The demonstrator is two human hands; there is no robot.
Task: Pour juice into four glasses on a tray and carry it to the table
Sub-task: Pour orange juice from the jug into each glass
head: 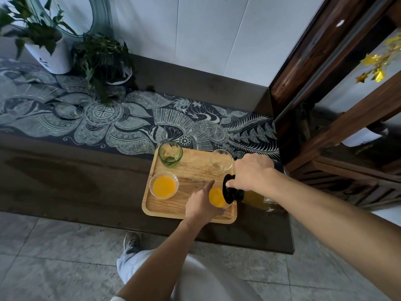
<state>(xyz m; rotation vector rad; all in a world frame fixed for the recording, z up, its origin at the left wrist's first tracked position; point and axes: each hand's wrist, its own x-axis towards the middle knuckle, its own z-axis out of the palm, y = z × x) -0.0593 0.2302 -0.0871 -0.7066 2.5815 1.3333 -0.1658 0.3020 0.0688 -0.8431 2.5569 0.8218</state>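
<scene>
- Your right hand (pixel 252 172) grips the juice jug (pixel 245 195), fingers wrapped around its neck by the black lid; the jug lies tilted over, its mouth above the near right glass (pixel 218 197) at lower centre of the frame.
- Your left hand (pixel 201 205) steadies that glass, fingers curled on its left side, forefinger stretched out over the tray (pixel 195 170).
- That glass holds orange juice, and so does the near left glass (pixel 164 185).
- The green glass (pixel 170 154) at the tray's far left and the clear glass (pixel 221 161) at far right hold no juice.
- The tray sits near the tabletop (pixel 65 181) front edge, its far right corner over the patterned runner (pixel 130 124).
- A dark cabinet (pixel 325 105) crowds the tray's right side, close to the jug.
- Bare tabletop lies open to the tray's left; two potted plants (pixel 71 48) stand well apart in the upper left of the frame.
</scene>
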